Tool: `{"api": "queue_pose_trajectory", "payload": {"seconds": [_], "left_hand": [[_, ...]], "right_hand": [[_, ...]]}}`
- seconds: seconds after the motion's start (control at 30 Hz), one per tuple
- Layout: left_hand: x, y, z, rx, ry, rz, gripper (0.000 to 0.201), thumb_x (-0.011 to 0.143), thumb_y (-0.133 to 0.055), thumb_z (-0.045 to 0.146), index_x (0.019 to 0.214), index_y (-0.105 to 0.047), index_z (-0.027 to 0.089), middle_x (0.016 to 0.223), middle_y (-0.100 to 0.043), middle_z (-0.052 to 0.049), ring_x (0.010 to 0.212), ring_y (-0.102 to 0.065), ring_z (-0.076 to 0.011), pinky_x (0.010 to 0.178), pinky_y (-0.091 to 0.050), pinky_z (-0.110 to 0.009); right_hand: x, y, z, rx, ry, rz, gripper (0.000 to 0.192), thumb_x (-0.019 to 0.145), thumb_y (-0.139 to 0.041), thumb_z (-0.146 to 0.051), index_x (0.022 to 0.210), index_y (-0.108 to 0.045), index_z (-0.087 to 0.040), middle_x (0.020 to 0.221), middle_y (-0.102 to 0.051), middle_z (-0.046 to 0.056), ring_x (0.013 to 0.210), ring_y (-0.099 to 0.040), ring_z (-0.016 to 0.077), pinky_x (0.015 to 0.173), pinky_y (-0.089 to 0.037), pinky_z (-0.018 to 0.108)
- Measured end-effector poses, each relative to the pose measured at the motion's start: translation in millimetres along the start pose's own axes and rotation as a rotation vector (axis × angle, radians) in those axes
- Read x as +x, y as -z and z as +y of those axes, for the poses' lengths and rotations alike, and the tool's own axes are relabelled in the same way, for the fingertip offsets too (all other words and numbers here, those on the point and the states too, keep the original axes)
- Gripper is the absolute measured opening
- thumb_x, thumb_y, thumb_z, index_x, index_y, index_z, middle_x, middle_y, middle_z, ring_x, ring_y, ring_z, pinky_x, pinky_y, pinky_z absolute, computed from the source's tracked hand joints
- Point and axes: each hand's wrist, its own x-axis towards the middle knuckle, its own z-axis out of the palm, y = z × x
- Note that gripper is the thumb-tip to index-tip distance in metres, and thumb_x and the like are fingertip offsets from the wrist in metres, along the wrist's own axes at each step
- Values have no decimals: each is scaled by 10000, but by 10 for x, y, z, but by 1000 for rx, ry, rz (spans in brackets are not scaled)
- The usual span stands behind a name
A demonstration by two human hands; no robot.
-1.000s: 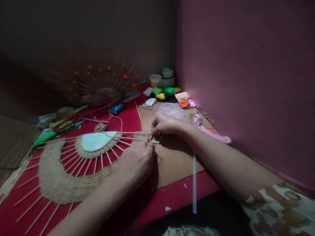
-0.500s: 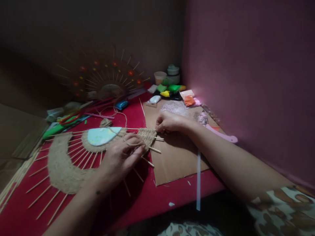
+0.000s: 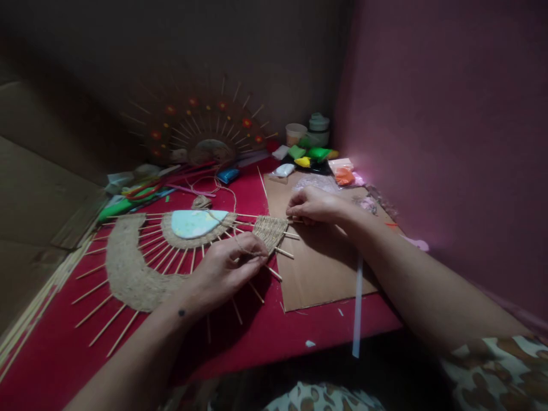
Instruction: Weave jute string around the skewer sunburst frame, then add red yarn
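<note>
L hand (image 3: 222, 268) pinches twine (image 3: 240, 248) taut – R hand (image 3: 314, 205) pins stick ends (image 3: 295, 220), steadying woven fan (image 3: 269, 231) on table (image 3: 55, 354).

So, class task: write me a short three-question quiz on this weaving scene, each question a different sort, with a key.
1. True or false: the left hand pinches jute twine beside the woven wedge.
2. What does the right hand rest on? A) sticks at the wedge's far edge B) the green clay packet C) the paper cup
3. Fill in: the pale blue half-disc sits at the centre of the ____ of wooden sticks.

Key: 1 true; 2 A; 3 fan
</note>
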Motion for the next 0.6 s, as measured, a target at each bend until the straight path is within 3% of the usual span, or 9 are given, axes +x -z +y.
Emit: {"api": "queue_pose_trajectory", "payload": {"seconds": [0.13,0.23,0.37,0.6], "left_hand": [[-5,-13,-21,4,-16,1,98,827,-515,163,791,-604,145,784,-604,-12,725,-551,-106,666,-427,-222],[-8,-11,-31,19,-17,10,93,815,-521,166,790,-608,147,766,-608,-9,707,-549,-106,648,-421,-221],[-17,2,-39,51,-21,20,104,814,-520,178,794,-616,143,755,-608,-13,688,-543,-107,621,-410,-221],[-58,-12,-42,30,-71,15,109,791,-509,106,816,-607,145,776,-610,-10,698,-546,-96,655,-424,-214]], "right_hand": [[-160,60,-208,-288,86,217,139,743,-538,-147,690,-665,-122,617,-610,46,569,-497,105,531,-326,245],[-353,5,-346,-362,84,102,154,758,-545,-176,734,-690,-129,588,-606,31,541,-479,98,527,-304,247],[-528,-244,-335,-427,115,-56,167,767,-526,-209,766,-685,-160,676,-637,42,570,-501,105,525,-314,236],[-552,-618,-238,-733,107,136,198,788,-424,-165,804,-620,-136,787,-645,116,647,-556,175,549,-353,272]]}}
